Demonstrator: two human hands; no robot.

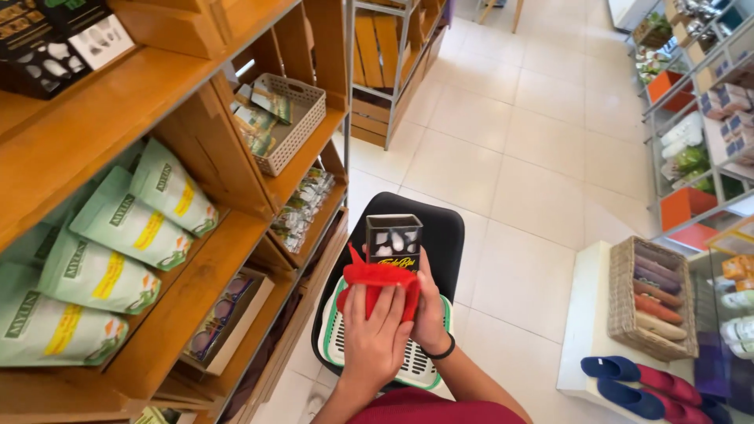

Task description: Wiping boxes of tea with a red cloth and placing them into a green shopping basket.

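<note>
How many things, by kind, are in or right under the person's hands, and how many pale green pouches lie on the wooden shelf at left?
Black box with white pattern, held by the right hand: 1
Red cloth, under the left hand: 1
White and green slotted basket: 1
Pale green pouches: 4 in view
Total: 7

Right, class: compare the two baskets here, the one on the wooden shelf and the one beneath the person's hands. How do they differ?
The shelf basket is grey-beige; the lower basket is white with a green rim. The shelf basket holds packets; the lower basket looks empty, though the hands hide part of it. The shelf basket sits tilted on wood; the lower basket rests on a black seat. Both have slotted plastic walls.
</note>
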